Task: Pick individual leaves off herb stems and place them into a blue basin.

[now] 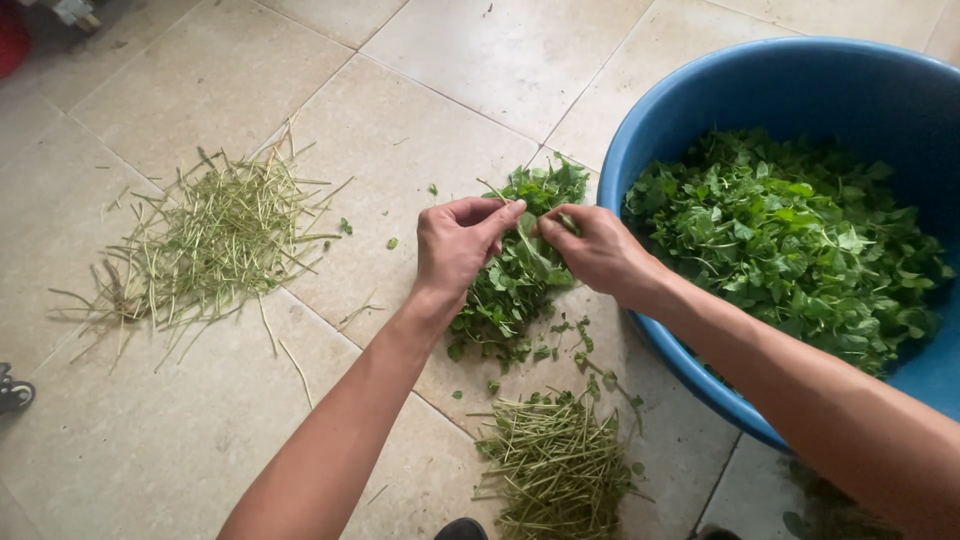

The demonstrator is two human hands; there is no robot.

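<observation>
This looks like a home, most likely a kitchen floor or a back room where food is got ready. The floor (480, 60) is laid with large pale beige tiles with thin grout lines, and the work is done right on it, not on any worktop. A big blue plastic basin (700, 100) heaped with picked green leaves (790, 240), and piles of stripped stems (215, 240) lying loose on the tiles, point to household cooking preparation.
</observation>
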